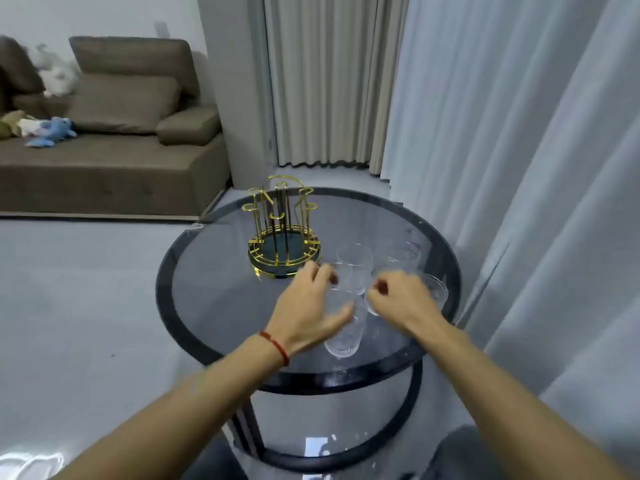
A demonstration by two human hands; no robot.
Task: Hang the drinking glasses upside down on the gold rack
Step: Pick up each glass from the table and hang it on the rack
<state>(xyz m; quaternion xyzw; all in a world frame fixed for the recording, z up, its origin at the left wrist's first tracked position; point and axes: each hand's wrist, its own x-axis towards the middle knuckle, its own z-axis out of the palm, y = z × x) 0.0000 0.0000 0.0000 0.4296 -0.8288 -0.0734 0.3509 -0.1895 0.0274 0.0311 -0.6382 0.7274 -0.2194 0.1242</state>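
The gold rack [284, 242] stands empty on the round glass table [221, 292], left of centre. Several clear ribbed drinking glasses stand upright to its right. My left hand [306, 308] wraps around the nearest tall glass [344, 336], fingers on its far side and thumb on the near side. My right hand [401, 299] hovers with its fingers curled over another glass [372, 310], most of which it hides; whether it grips the glass is unclear. Further glasses stand behind at centre [355, 261], at the back right [405, 254] and at the right rim [436, 289].
The table has a black rim and a lower ring shelf [311, 459]. Pale curtains [519, 168] hang close on the right. A brown sofa [114, 150] with soft toys sits at the far left across a pale floor.
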